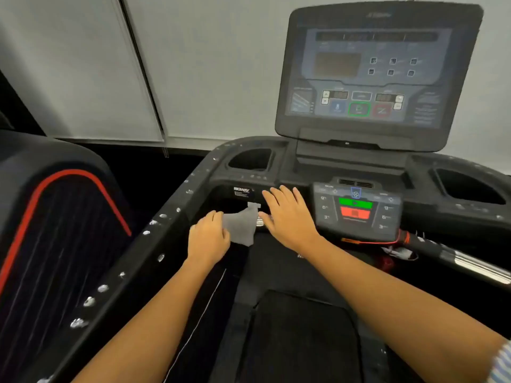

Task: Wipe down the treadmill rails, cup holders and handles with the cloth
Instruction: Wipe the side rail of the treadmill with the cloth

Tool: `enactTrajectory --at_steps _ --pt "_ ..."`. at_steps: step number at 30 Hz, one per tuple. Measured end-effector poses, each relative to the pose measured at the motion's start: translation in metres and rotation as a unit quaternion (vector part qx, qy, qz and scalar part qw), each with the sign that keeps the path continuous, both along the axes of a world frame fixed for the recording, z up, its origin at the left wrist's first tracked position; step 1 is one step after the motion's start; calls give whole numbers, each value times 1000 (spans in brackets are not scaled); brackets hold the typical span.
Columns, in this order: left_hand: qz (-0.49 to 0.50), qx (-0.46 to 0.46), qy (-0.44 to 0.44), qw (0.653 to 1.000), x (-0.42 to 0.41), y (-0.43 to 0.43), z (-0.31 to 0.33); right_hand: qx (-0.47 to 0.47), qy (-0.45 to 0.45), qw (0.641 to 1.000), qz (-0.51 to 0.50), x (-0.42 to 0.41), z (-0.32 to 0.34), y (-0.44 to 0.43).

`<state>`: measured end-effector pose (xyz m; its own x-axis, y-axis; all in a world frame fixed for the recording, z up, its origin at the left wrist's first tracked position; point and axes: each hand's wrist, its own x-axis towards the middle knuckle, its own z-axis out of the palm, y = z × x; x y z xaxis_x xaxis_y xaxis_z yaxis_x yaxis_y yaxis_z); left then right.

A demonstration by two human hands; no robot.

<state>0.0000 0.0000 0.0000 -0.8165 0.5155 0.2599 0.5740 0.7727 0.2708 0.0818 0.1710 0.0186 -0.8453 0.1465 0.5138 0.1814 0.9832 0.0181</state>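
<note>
A grey cloth point(241, 226) lies over the treadmill's front handle bar point(261, 221), left of the centre control pad. My left hand point(208, 239) grips the cloth's left end with closed fingers. My right hand point(287, 214) is spread flat, fingers apart, just right of the cloth, and rests on the bar and console edge. The black left side rail point(132, 261) runs diagonally and carries several white droplets or smears. Two cup holders sit in the console: the left cup holder point(250, 159) and the right cup holder point(470, 189). A chrome right handle point(470, 262) shows at the right.
The console screen point(370, 76) stands upright behind the cup holders. A control pad point(356, 210) with green and red buttons sits right of my right hand, with a red safety cord point(392, 240) below it. A neighbouring black machine with red trim point(55, 230) is at left.
</note>
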Motion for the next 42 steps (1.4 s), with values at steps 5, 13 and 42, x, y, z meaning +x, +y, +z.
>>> enactTrajectory --at_steps 5,13,42 --pt "0 -2 -29 1000 -10 -1 -21 -24 -48 998 28 -17 -25 -9" --pt "-8 29 -20 999 -27 -4 -38 -18 -130 990 50 -46 -49 -21" --pt "-117 138 -101 978 -35 21 -33 -104 40 993 26 -48 -55 -15"
